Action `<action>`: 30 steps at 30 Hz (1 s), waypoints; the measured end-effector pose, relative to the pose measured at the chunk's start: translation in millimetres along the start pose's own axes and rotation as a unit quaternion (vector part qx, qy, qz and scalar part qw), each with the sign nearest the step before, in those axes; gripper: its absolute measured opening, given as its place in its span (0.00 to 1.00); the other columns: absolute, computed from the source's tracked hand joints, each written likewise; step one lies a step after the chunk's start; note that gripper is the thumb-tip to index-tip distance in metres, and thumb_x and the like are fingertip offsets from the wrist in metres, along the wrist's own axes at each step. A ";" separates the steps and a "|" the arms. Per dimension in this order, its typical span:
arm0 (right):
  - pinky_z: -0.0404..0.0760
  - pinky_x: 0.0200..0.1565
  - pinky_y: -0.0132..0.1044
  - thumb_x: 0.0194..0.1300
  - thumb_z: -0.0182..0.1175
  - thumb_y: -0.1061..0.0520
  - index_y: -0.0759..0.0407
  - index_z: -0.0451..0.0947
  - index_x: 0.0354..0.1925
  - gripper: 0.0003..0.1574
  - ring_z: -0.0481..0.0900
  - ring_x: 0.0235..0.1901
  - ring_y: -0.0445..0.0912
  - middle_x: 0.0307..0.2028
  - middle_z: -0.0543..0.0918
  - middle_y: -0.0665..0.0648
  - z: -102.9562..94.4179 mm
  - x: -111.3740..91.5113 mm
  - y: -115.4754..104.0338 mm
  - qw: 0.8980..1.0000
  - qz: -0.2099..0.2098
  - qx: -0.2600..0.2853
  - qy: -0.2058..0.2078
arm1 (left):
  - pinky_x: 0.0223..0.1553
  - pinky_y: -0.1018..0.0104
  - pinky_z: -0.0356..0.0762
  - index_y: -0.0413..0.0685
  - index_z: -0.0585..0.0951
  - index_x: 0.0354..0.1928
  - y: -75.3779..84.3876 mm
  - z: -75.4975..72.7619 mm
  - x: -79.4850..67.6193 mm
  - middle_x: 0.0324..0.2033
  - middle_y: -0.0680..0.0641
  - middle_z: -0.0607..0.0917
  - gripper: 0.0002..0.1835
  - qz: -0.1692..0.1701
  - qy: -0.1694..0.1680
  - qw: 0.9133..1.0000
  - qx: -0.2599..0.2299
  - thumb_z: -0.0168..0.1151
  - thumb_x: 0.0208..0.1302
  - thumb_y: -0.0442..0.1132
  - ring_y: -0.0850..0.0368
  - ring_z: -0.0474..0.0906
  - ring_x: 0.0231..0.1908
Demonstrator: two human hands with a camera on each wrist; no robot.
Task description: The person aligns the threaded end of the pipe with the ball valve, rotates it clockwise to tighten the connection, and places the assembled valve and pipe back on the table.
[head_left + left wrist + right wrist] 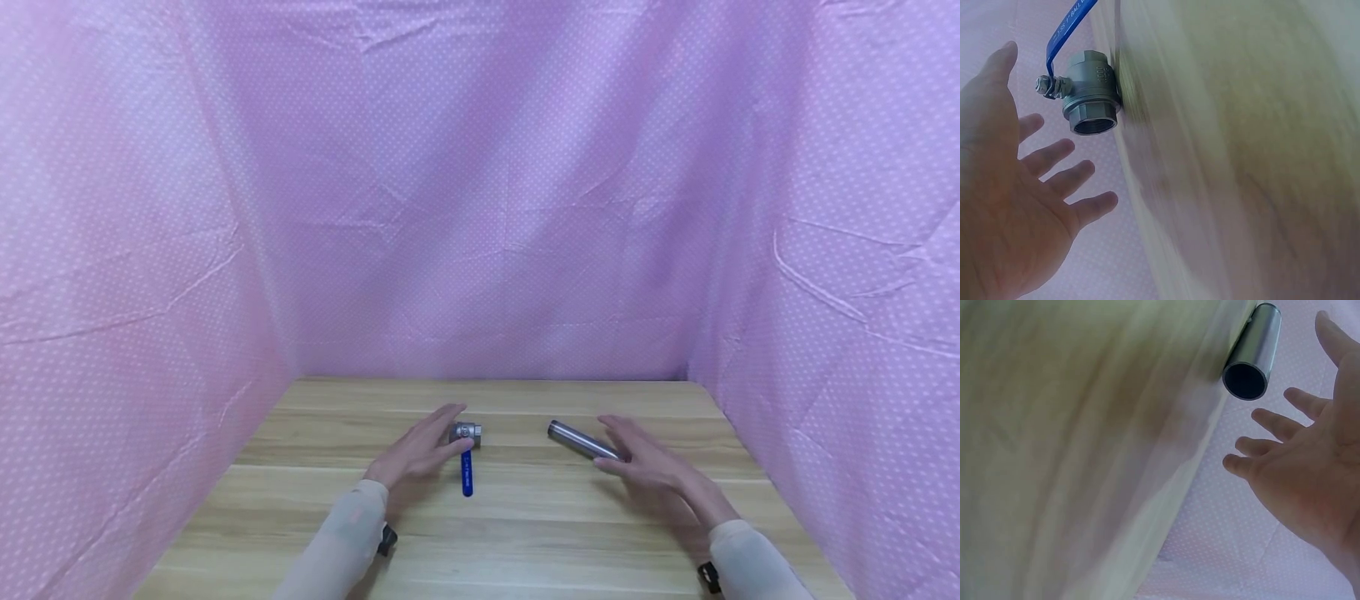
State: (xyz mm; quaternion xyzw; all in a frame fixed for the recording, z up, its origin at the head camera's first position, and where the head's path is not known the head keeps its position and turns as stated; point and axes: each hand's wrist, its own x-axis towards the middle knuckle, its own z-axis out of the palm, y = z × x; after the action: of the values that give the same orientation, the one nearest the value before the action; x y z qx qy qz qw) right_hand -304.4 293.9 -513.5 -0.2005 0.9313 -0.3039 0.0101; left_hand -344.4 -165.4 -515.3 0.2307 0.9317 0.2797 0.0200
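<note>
Valve (1091,86) (blue-handled) apart from pipe (581,439)

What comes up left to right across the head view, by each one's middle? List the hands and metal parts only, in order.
The person's bare left hand → silver metal ball valve with a flat blue lever → silver hollow metal tube → the person's bare right hand.
</note>
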 end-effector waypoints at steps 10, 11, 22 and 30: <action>0.76 0.78 0.76 0.80 0.70 0.40 0.67 0.61 0.86 0.54 0.79 0.74 0.74 0.79 0.74 0.78 1.3 5.8 5.2 0.999 -0.025 0.014 -0.021 | 0.89 0.25 0.59 0.57 0.63 0.90 2.0 2.4 3.1 0.89 0.38 0.63 0.44 -0.010 -0.006 1.000 -0.016 0.56 0.84 0.70 0.34 0.58 0.89; 0.77 0.77 0.76 0.79 0.71 0.41 0.68 0.62 0.85 0.54 0.80 0.73 0.74 0.78 0.75 0.78 1.3 6.6 5.9 0.999 -0.027 0.014 -0.021 | 0.89 0.26 0.59 0.57 0.64 0.90 2.2 2.7 3.5 0.89 0.39 0.64 0.44 -0.012 -0.006 1.000 -0.018 0.56 0.83 0.70 0.34 0.59 0.89; 0.89 0.57 0.38 0.74 0.76 0.45 0.71 0.74 0.76 0.46 0.86 0.53 0.48 0.58 0.90 0.61 -1.5 16.0 10.6 0.999 -0.022 0.018 -0.023 | 0.86 0.29 0.68 0.50 0.69 0.87 -1.6 8.8 8.9 0.83 0.38 0.74 0.42 -0.014 -0.001 0.999 -0.041 0.60 0.83 0.67 0.34 0.70 0.83; 0.92 0.54 0.40 0.72 0.78 0.51 0.71 0.79 0.71 0.39 0.89 0.52 0.51 0.56 0.92 0.62 -1.6 18.3 10.3 0.998 -0.029 0.037 -0.033 | 0.80 0.33 0.79 0.45 0.74 0.83 -4.9 12.2 12.5 0.73 0.36 0.84 0.38 0.004 0.005 0.999 -0.051 0.62 0.84 0.62 0.37 0.81 0.73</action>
State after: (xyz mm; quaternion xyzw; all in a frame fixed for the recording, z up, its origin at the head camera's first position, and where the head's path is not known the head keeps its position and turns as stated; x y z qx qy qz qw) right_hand -325.3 295.4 -516.2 -0.2365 0.9125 -0.3314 0.0395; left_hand -355.6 -157.2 -527.0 0.2321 0.9152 0.3284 0.0264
